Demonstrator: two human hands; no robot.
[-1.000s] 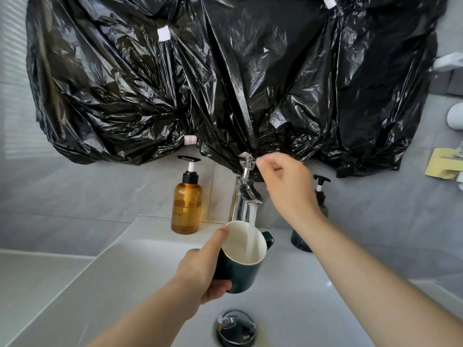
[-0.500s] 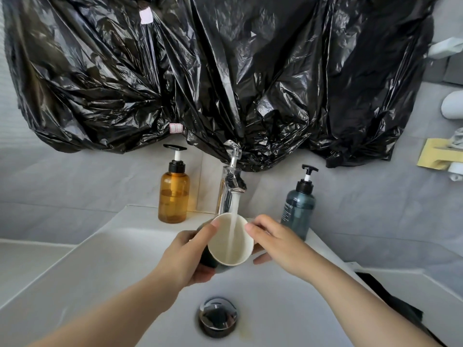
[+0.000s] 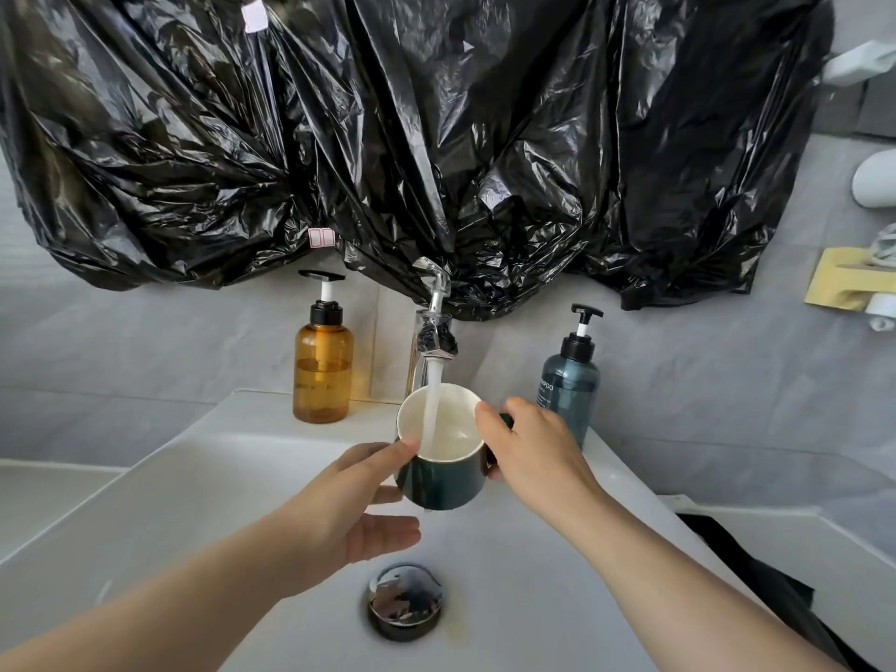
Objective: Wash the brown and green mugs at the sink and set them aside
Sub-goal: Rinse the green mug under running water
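Under tap (image 3: 436, 334), fingers (image 3: 490, 420) round green mug (image 3: 439, 483)

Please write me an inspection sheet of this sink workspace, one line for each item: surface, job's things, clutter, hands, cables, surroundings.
Surface: white sink basin, chrome drain plug in its bottom.
Job's things: green mug held under the tap, water running into it; brown mug not in view.
Clutter: amber pump bottle left of the tap, blue-grey pump bottle right of it.
Hands: right hand grips the mug's handle side; left hand touches the mug with its thumb, fingers straight.
Cables: nothing seen.
Surroundings: black plastic sheeting on the wall above, grey tiles.
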